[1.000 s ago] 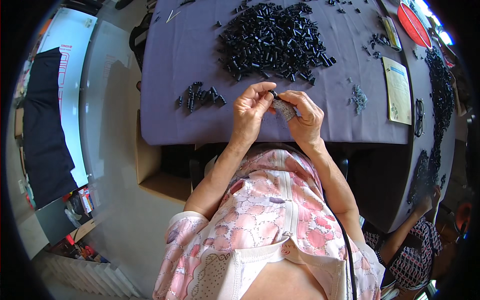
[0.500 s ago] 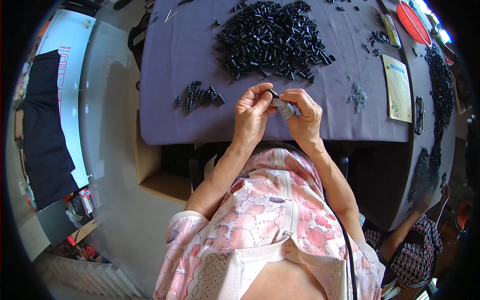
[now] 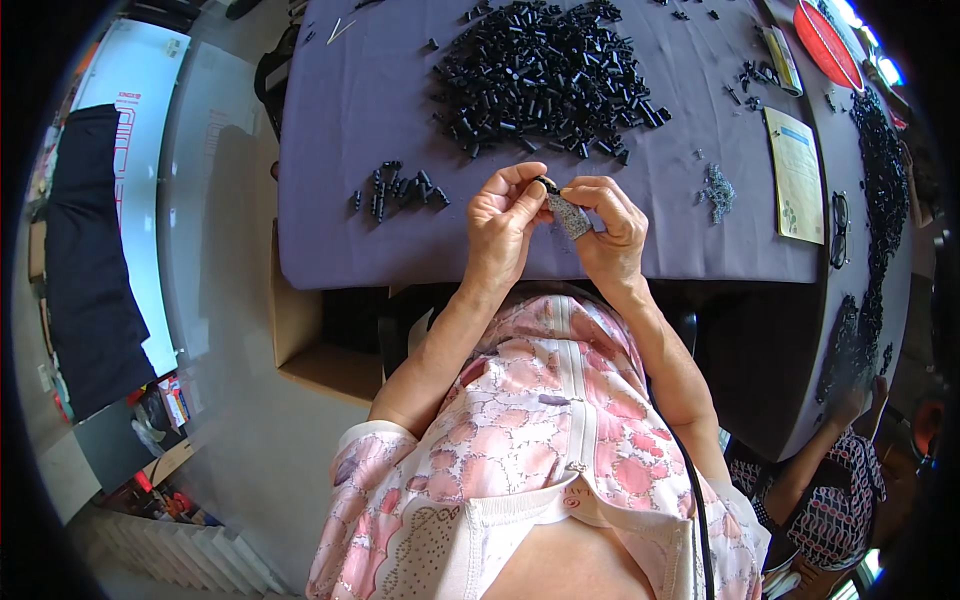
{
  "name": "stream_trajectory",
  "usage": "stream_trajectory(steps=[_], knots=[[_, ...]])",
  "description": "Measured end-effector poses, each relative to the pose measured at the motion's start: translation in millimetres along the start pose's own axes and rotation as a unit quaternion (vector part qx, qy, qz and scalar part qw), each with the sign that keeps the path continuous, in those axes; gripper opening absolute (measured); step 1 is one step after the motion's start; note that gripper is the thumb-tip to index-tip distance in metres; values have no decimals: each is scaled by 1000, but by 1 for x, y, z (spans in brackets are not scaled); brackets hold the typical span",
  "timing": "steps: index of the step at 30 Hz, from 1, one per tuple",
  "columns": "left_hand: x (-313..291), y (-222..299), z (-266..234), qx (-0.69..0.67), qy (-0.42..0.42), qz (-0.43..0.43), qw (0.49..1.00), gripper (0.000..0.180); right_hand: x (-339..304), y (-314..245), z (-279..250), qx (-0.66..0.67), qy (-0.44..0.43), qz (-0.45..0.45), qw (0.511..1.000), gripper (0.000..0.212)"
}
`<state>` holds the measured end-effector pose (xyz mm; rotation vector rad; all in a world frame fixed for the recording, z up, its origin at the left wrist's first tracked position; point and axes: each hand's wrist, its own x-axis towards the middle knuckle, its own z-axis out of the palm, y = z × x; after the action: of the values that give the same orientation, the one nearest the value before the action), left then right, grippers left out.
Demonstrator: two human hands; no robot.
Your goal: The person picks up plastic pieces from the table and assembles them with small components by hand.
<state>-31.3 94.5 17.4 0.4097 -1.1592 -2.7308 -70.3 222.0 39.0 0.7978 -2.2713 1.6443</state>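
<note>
My left hand [image 3: 502, 215] is closed, pinching a small black cylindrical part [image 3: 546, 184] between thumb and forefinger. Close beside it, my right hand [image 3: 610, 225] is also closed, its thumb and forefinger meeting at the same part. Under the right fingers shows a grey speckled piece [image 3: 570, 215]; whether it is cloth or a mass of tiny bits, I cannot tell. Just beyond my hands lies a large heap of black cylindrical parts [image 3: 550, 80] on the purple-grey tablecloth [image 3: 370, 255]. Several black parts [image 3: 400, 187] lie in a small group to the left.
Right of my hands is a small pile of tiny clear or silvery pieces [image 3: 717, 193]. Farther right are a yellowish paper packet [image 3: 796, 180], black-framed glasses [image 3: 839, 230] and a red basket [image 3: 828, 45]. Another person's arm [image 3: 815, 455] reaches to the adjoining table at right.
My right hand and the grey speckled piece have shifted very slightly. Both hands stay at the same black part. The other person's arm at right has moved a little.
</note>
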Motion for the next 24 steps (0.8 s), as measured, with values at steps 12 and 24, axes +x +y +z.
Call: stream_trajectory(steps=[12,24], knots=[[1,0,-3,-49,-12,-21,998,18,2,0,-2,-64,-26,-102,992,33],[2,5,-4,14,-18,-40,999,17,5,1,-5,-41,-25,-77,996,32]])
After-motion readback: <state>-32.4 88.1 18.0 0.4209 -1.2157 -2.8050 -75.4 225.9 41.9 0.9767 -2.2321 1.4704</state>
